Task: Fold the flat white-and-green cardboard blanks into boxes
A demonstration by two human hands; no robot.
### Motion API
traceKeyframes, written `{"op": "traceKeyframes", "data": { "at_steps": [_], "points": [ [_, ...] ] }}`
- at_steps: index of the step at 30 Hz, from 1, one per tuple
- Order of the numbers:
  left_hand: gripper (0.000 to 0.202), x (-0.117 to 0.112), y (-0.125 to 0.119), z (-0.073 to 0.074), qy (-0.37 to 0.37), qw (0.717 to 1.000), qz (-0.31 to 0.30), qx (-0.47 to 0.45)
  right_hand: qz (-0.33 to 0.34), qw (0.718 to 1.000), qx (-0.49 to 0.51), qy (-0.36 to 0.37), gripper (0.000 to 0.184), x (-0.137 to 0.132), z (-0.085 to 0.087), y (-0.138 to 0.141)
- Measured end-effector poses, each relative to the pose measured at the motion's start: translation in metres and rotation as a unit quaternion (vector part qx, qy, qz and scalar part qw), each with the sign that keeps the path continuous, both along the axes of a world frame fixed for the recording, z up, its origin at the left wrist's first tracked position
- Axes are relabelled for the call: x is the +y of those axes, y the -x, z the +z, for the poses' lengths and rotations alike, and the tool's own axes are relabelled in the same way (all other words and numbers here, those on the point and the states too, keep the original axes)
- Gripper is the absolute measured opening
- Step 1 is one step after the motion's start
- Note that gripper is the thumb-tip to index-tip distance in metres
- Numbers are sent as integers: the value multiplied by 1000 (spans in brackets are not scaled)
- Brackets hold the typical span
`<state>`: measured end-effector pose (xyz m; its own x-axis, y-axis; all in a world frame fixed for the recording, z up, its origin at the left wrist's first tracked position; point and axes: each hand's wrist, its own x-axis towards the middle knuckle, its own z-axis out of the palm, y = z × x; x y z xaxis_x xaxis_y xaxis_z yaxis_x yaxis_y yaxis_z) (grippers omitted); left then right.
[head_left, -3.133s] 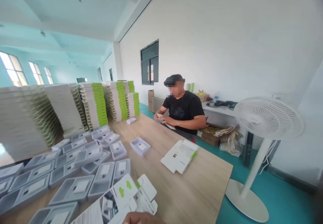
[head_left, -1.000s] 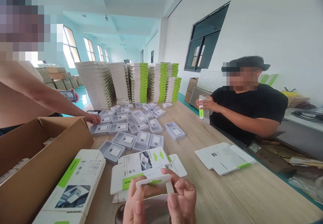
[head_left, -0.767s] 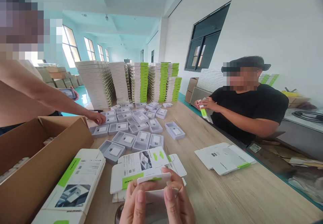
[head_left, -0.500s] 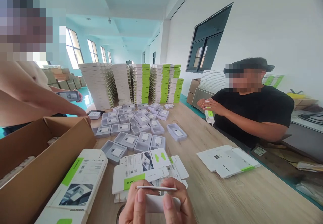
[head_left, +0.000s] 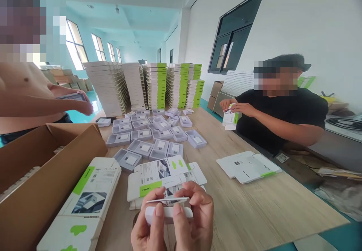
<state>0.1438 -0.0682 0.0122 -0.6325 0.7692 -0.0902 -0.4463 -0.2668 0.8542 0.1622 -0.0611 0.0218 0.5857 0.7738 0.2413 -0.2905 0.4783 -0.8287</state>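
My left hand [head_left: 147,226] and my right hand [head_left: 195,217] are both closed on a small white carton [head_left: 169,209] at the bottom middle, thumbs pressing its near side, its top flap edge-on between my fingertips. Just beyond my hands lies a short pile of flat white-and-green cartons [head_left: 158,179]. To the left sits a stack of flat printed cartons [head_left: 85,204], beside an open brown cardboard box [head_left: 42,183].
Several grey trays with white inserts [head_left: 154,137] cover the wooden table [head_left: 254,209]. Tall carton stacks [head_left: 158,87] stand at its far end. A shirtless person [head_left: 31,92] stands left; a person in black [head_left: 283,117] sits right, holding a carton. More flat cartons [head_left: 249,166] lie right.
I have folded the carton's flap down from raised to edge-on. The shirtless person's hand has withdrawn from the trays. Earlier, my view swung left from the fan.
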Motion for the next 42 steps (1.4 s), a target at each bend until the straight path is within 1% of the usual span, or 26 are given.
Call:
{"op": "traceKeyframes", "data": {
  "at_steps": [3,6,9,11,14,18,22,24,27,28,31,35,38,39,40,41,42],
  "points": [
    [47,-4,1,-7,12,1000,1,4,44,999,30,-12,18,-5,7,3],
    [44,-3,-1,-10,-5,999,19,39,64,997,43,-13,12,-8,9,5],
    [44,-1,-4,-7,-48,997,40,43,58,997,54,1,10,-9,9,6],
    [42,1,-4,-6,-73,996,43,9,42,997,66,13,11,-9,10,6],
    [37,2,-5,-6,-92,995,30,-34,31,994,99,36,11,-8,11,4],
    [38,3,-7,-8,-106,994,7,-32,38,993,104,44,11,-5,7,-4],
    [38,6,-10,-11,-132,991,17,-17,65,990,105,74,10,0,2,-20],
    [35,8,-11,-13,-156,987,23,14,92,988,90,80,11,4,3,-29],
    [32,11,-12,-17,-186,980,35,70,131,987,48,76,8,8,10,-40],
    [32,12,-12,-18,-193,977,40,82,141,986,35,80,10,9,12,-43],
    [28,16,-12,-19,-203,972,53,102,168,981,-6,98,21,9,15,-48],
    [19,19,-12,-22,-225,965,66,114,186,975,-53,107,40,10,12,-57],
    [22,19,-14,-26,-232,963,66,121,190,968,-82,145,53,16,13,-66],
    [24,19,-14,-27,-230,963,65,122,188,966,-90,154,54,18,15,-69],
    [26,19,-15,-27,-228,964,63,122,182,966,-97,156,50,19,17,-71],
    [26,19,-16,-28,-226,965,61,119,172,968,-109,149,41,21,19,-73],
    [26,20,-17,-28,-226,965,59,116,160,970,-130,131,28,21,21,-73]
  ]
}}
